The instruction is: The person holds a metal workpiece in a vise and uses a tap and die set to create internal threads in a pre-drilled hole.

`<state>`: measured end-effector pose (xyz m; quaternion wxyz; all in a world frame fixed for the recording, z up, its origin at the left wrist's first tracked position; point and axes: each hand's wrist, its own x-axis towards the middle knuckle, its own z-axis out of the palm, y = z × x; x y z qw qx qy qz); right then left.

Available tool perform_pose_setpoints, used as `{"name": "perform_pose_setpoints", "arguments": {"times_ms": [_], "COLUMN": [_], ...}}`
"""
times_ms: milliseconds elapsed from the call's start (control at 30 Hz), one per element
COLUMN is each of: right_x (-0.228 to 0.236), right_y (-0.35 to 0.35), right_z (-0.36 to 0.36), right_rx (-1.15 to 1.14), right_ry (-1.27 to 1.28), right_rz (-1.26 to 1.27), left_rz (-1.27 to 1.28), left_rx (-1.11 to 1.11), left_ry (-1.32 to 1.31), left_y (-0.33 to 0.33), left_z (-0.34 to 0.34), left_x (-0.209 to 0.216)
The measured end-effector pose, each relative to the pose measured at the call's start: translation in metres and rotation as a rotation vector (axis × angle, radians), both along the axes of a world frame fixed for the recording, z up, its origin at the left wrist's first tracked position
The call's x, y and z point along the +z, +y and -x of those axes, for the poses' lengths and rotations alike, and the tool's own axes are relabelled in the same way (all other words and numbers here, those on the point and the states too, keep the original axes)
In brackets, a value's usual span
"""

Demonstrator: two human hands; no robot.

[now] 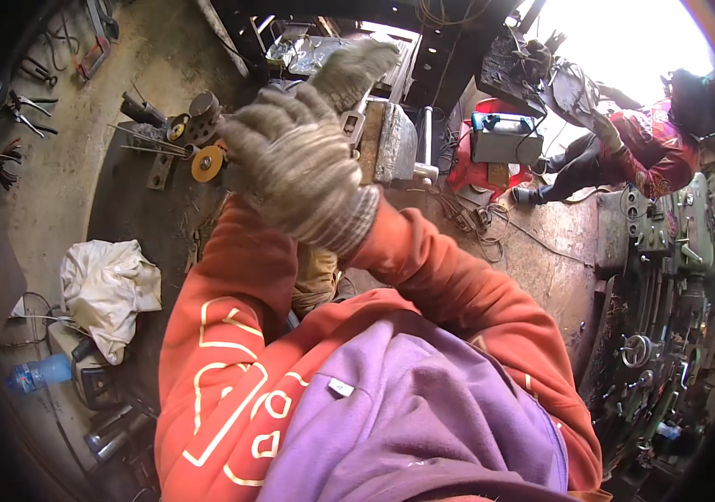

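Wearing pale knit gloves (324, 184), I cross my right hand (294, 159) over my left hand (356, 75), fingers close together; whether they grip, I cannot tell. Just right sits a metal block (395, 144); left, an orange disc (206, 156); far right, a co-worker (654, 146).

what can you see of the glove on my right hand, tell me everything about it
The glove on your right hand looks knitted, in greyish off-white yarn with visible ribs and darker, dirty-looking patches. Its back faces the camera, with the fingers bent and pointing toward the upper left. A banded cuff closes round the wrist, meeting the orange-red sleeve. It overlaps the other glove in view; whether they press together is unclear. Its palm is hidden.
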<state>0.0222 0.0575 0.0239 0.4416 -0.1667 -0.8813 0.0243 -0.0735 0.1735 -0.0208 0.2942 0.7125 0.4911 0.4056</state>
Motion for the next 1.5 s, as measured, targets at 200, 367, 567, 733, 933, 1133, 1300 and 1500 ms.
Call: {"name": "perform_pose_setpoints", "arguments": {"times_ms": [200,367,567,733,933,1133,1300,1500], "right_x": [0.019,-0.029,-0.015,-0.014,-0.007,-0.011,0.002,0.010], "right_y": [0.111,0.220,0.194,0.137,0.022,-0.017,0.045,0.174], "right_z": [-0.030,-0.024,-0.040,-0.100,-0.083,0.004,-0.033,-0.025], "right_rx": [-0.073,-0.254,0.112,0.169,-0.137,-0.124,0.087,-0.223], "right_ry": [0.198,-0.511,-0.678,-0.275,0.044,0.068,0.275,-0.367], "right_rz": [0.103,0.174,0.753,1.042,0.187,0.200,0.000,0.160], "left_rz": [-0.152,-0.503,-0.344,-0.137,-0.035,-0.114,0.104,-0.318], "left_rx": [0.446,0.538,0.638,0.451,-0.260,-0.011,0.112,0.439], "left_ry": [-0.305,0.309,0.039,0.003,-0.006,0.102,-0.576,0.209], "left_y": [-0.121,-0.167,-0.159,-0.117,0.011,0.022,-0.085,-0.179], "left_z": [-0.015,-0.067,-0.033,0.017,0.036,-0.019,0.044,-0.047], "left_x": [0.027,0.037,0.009,0.014,-0.007,-0.008,-0.001,0.039]}}
